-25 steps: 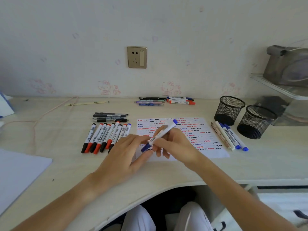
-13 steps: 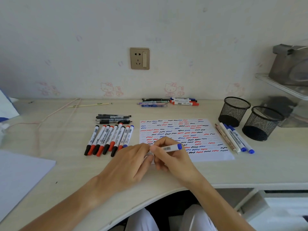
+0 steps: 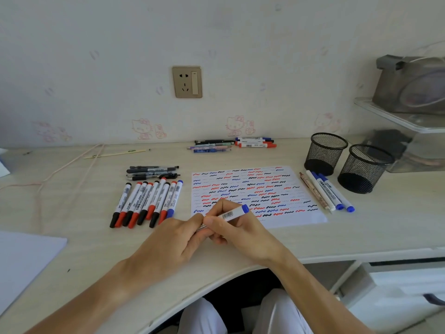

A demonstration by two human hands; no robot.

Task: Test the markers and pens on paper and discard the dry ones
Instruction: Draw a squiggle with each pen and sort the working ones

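A white marker with a blue end [image 3: 231, 214] lies nearly level between both hands, over the near left corner of the test paper [image 3: 284, 189]. My right hand [image 3: 237, 231] grips its barrel. My left hand [image 3: 173, 242] pinches its left end, and that end is hidden by the fingers. The paper is covered with red, blue and black squiggles. A row of red, black and blue markers [image 3: 147, 203] lies left of the paper. Several black pens [image 3: 153, 172] lie behind that row.
Two black mesh cups [image 3: 325, 153] [image 3: 364, 168] stand at the right, with three pens [image 3: 327, 191] lying beside them. More pens and markers [image 3: 232, 144] lie by the wall. A white sheet [image 3: 21, 259] sits at the near left. A cord [image 3: 60, 169] crosses the desk's left side.
The marker has swung from a steep slant down to nearly level. Both hands have closed in on it, the left now pinching its left end.
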